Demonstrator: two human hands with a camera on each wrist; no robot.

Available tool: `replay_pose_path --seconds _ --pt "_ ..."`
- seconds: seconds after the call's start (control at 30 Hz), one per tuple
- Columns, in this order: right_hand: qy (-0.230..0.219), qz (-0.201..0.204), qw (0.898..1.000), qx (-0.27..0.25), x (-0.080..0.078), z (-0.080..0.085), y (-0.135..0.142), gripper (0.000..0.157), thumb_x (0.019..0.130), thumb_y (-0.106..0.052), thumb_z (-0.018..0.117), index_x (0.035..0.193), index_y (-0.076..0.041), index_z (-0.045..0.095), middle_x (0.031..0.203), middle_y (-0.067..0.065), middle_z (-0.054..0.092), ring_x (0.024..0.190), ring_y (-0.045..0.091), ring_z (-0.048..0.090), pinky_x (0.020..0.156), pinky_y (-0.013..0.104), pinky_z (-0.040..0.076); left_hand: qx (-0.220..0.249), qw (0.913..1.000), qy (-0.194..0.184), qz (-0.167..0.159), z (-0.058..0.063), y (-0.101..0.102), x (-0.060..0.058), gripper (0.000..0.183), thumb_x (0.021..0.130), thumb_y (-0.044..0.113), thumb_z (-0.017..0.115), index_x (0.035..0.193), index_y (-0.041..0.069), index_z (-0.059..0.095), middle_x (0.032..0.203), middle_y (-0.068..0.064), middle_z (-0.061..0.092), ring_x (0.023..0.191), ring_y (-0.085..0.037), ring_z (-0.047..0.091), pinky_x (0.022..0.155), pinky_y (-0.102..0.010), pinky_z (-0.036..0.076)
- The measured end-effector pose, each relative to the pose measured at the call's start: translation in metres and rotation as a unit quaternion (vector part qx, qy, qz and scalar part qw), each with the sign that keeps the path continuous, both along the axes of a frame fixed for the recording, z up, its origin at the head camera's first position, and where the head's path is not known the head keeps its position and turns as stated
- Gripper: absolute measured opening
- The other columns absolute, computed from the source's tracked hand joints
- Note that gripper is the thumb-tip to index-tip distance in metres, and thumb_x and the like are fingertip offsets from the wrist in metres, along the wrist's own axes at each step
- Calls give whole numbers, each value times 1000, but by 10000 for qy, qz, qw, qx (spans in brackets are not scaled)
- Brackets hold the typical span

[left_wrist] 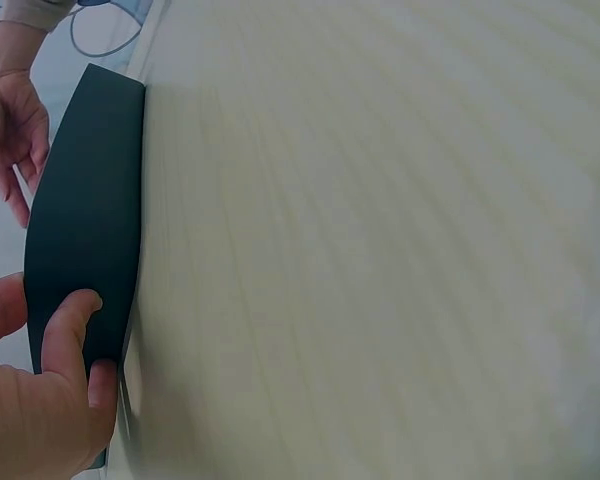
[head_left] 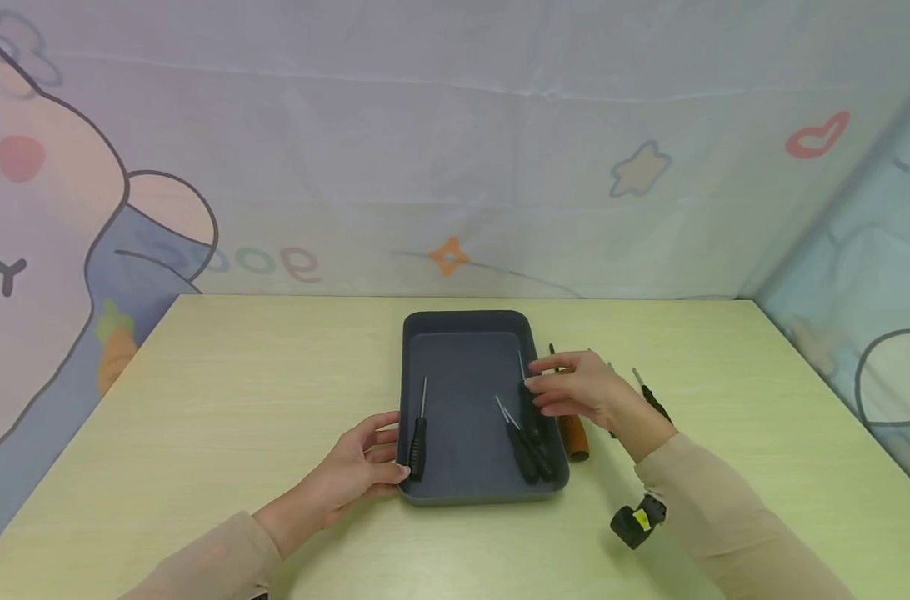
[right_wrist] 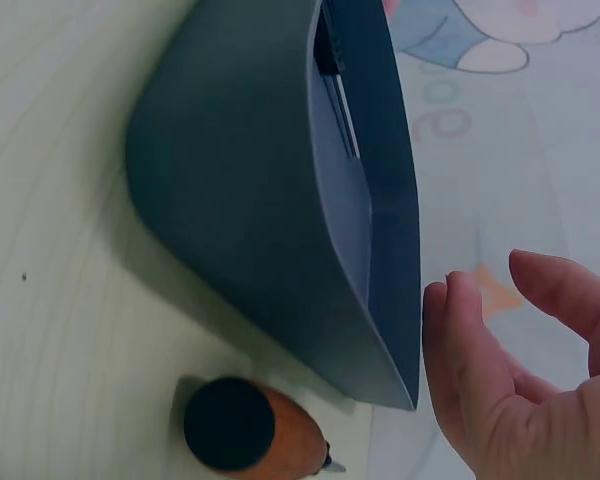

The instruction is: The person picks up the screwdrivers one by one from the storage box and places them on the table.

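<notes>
Left grip (head_left: 357,462) curled against the left wall of a dark grey tray (head_left: 462,375), thumb at its near corner; right grip (head_left: 575,387) loosely bent, thumb apart, nothing held. Pale wood-look surface (head_left: 275,358) carries it all. Tray's long axis runs away from the person. Orange-handled screwdriver (head_left: 573,437) lies outside, just beside the right wall, roughly parallel, black cap toward the person. Farther right, a black screwdriver (head_left: 653,404) lies slanted. Inside: a slim screwdriver (head_left: 418,446) along the left wall; a cluster of black screwdrivers (head_left: 526,457) by the right wall, shafts pointing away. Key relation: cluster lies just left and nearside of the right grip, clearly the nearer hand. Right sleeve (head_left: 725,508) angles in from lower right, fingers pointing left at the tray's right wall; left arm reaches from lower left.
</notes>
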State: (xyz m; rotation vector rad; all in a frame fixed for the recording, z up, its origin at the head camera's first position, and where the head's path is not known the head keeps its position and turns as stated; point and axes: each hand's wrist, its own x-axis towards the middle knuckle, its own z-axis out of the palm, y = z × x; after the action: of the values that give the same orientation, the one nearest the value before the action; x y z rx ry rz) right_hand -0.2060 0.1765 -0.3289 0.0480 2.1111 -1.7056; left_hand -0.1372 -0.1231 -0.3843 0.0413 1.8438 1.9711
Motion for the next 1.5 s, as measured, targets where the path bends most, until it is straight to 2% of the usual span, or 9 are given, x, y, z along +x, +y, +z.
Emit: replay_pose_path --seconds 0.2,0.37,0.53,0.7,0.93,1.33,1.5 --pt "-13 189 9997 -135 2 -1 -15 52 87 -5 62 132 12 41 108 20 63 79 19 66 70 30 54 -1 10000 -14 10 0 0 -1 73 81 -12 59 144 1 24 139 -28 32 110 -31 54 81 -43 51" --pt "-135 294 9992 -228 3 -3 -26 52 87 -5 63 132 10 42 111 23 62 81 21 66 71 32 55 -8 10000 8 -4 1 0 -1 73 81 -12 59 144 1 23 139 -28 31 112 -32 54 81 -44 51" --pt "-240 342 9988 -242 3 -6 -38 53 87 -7 64 132 9 42 118 26 58 94 31 64 73 34 54 -11 10000 16 -13 1 0 0 73 81 -12 59 144 1 23 139 -28 32 111 -32 54 81 -43 51" --pt "-279 346 9987 -261 3 -10 -53 52 86 -4 64 132 9 44 114 23 61 101 36 61 72 35 55 1 10000 31 -27 1 0 0 74 81 -12 60 144 1 24 139 -28 32 110 -30 55 81 -42 51" --pt "-343 349 9981 -369 6 -16 -73 49 84 4 63 130 10 46 105 20 64 94 34 63 66 34 55 0 10000 -1 -30 2 1 -1 73 81 -11 60 143 2 25 138 -27 33 110 -30 55 82 -41 51" --pt "-619 181 9975 -295 9 -31 -99 45 81 2 66 123 8 53 92 15 66 73 22 64 62 34 55 -11 10000 -16 -31 1 1 -1 73 82 -11 60 144 0 24 138 -28 32 113 -32 53 80 -42 51" --pt "-699 218 9966 -367 11 -36 -108 44 80 5 66 122 10 52 86 14 63 70 20 62 61 34 55 3 10000 7 -59 1 1 -1 73 82 -11 59 144 0 23 139 -29 31 115 -33 52 82 -43 51"
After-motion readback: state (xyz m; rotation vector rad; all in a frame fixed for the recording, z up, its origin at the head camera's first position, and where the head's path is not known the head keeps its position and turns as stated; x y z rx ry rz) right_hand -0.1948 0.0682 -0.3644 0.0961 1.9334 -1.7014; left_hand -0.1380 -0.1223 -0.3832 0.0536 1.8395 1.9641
